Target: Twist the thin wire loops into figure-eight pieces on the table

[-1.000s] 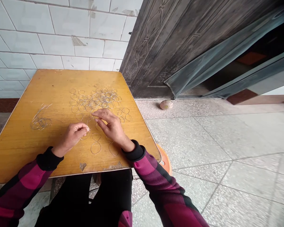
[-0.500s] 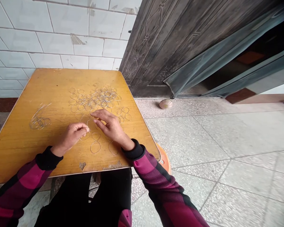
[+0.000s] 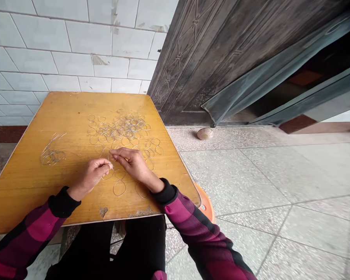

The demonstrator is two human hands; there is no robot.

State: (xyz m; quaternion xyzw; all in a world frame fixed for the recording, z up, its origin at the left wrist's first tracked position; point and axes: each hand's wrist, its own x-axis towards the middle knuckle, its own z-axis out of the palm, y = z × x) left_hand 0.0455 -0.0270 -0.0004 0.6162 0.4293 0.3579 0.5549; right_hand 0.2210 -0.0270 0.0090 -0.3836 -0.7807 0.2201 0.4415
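My left hand (image 3: 91, 177) is curled shut, thumb and forefinger pinching a thin wire (image 3: 110, 161). My right hand (image 3: 134, 163) nips the same strand just beside it, low over the wooden table (image 3: 32, 194). Beyond my fingers lies a spread of silvery wire loops (image 3: 122, 128), and well to the left a tangled wire bundle (image 3: 51, 156). The strand is hair-fine, pale and bent, just above a figure-eight loop (image 3: 119, 182).
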